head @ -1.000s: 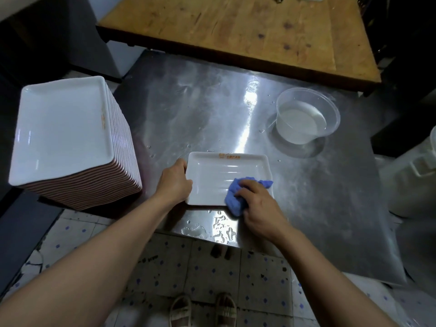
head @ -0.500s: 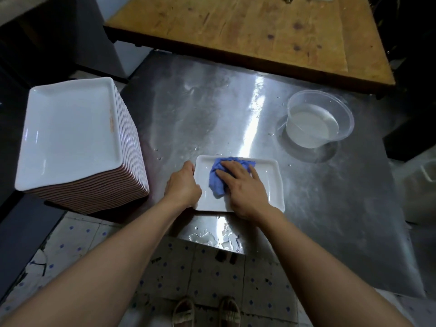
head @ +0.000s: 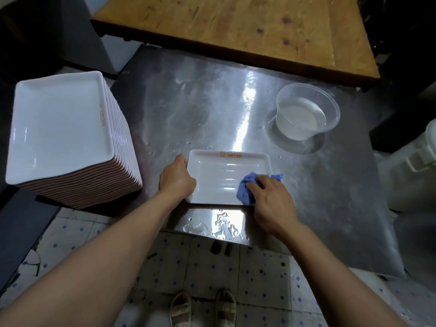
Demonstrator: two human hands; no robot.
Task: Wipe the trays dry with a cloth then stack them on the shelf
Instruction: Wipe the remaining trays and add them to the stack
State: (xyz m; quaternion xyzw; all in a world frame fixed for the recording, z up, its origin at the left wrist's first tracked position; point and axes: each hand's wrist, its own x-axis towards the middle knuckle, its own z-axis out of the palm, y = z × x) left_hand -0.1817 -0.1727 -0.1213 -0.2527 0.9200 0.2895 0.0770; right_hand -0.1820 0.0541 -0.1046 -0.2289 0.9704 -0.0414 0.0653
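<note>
Head view: white rectangular plastic tray (head: pixel 226 177) at desk (head: pixel 212 109) near edge; left hand (head: pixel 176 179) grips its left rim, right hand (head: pixel 271 199) fingers (head: pixel 257 182) press crumpled blue cloth (head: pixel 247 191) into right corner. Tray probably light, stiff, wet-slippery; hold by rims.

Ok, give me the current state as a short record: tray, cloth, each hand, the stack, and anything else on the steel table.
tray: white, flat on the steel table near its front edge
cloth: blue, bunched, on the tray's right front corner
left hand: grips the tray's left edge
right hand: presses on the cloth
stack: tall pile of white trays, left of the table
bowl: clear, holding water, at back right
water: puddles at the table's front edge
</note>
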